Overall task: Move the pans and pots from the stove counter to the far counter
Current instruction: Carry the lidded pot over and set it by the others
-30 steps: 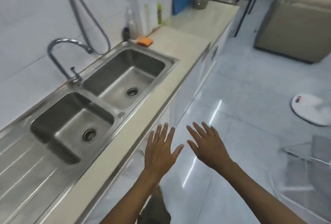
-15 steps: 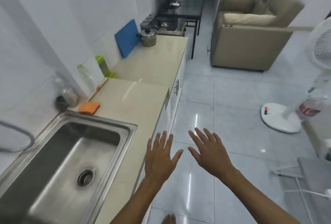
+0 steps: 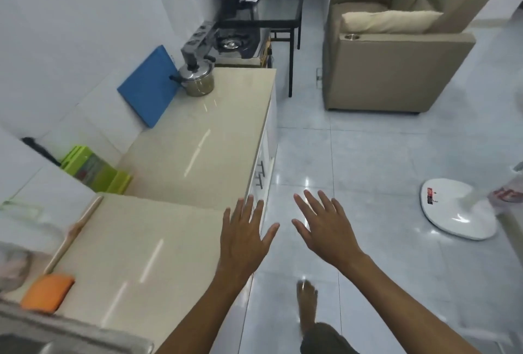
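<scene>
A lidded steel pot (image 3: 196, 79) with black handles stands at the far end of the beige counter (image 3: 181, 155), beside a blue cutting board (image 3: 147, 86). Beyond it a gas stove (image 3: 235, 42) sits on a lower stand; its visible burner holds nothing. My left hand (image 3: 243, 237) hovers over the counter's front edge, fingers spread, holding nothing. My right hand (image 3: 322, 226) is stretched out above the floor, also spread and holding nothing. Both hands are far short of the pot.
An orange sponge (image 3: 46, 293) and a sink rim (image 3: 70, 334) lie at the near left, with green boards (image 3: 93, 172) against the wall. A beige armchair (image 3: 396, 51), a dark glass table (image 3: 271, 2) and a white fan base (image 3: 458, 212) stand on the tiled floor. My bare foot (image 3: 307, 305) steps forward.
The view has advanced along the counter: the sink has slid out of view, and the pot and stove have come closer. Both hands stay spread and hold nothing.
</scene>
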Demonstrator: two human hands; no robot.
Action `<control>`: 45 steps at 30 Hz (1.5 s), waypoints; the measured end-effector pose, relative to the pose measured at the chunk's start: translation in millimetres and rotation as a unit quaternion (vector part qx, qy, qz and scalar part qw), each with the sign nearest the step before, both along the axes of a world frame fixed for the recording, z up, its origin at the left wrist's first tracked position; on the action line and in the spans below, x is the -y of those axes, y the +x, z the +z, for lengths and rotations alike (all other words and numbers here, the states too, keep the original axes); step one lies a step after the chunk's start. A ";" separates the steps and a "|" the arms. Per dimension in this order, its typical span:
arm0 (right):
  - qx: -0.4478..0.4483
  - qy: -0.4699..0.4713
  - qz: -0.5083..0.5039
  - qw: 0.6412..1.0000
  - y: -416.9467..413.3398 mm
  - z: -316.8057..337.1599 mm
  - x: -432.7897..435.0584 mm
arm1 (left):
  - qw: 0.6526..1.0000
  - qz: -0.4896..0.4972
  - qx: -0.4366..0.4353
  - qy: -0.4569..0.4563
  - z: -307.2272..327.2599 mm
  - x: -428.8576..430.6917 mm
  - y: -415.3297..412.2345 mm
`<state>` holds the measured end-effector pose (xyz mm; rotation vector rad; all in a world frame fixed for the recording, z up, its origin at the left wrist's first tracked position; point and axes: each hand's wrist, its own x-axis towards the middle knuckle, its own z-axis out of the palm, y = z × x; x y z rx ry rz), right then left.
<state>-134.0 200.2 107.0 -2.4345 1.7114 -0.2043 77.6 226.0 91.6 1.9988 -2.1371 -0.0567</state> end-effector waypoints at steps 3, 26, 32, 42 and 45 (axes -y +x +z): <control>-0.022 0.001 0.032 0.999 -7.9 4.6 82.6 | 1.000 0.005 0.007 -0.008 5.7 75.7 -11.5; -0.067 0.027 0.196 0.978 164.7 6.8 655.0 | 0.957 0.282 -0.072 0.020 -4.7 568.3 136.0; -0.042 0.038 0.234 0.970 236.3 4.3 777.3 | 0.905 0.401 -0.138 0.026 -9.6 639.0 201.9; 0.056 0.206 0.234 0.949 352.5 -41.8 973.1 | 0.723 0.623 -0.295 0.043 -31.3 764.9 291.1; 0.085 0.263 0.207 0.939 377.1 -53.2 1009.3 | 0.664 0.658 -0.355 0.021 -31.6 792.6 309.4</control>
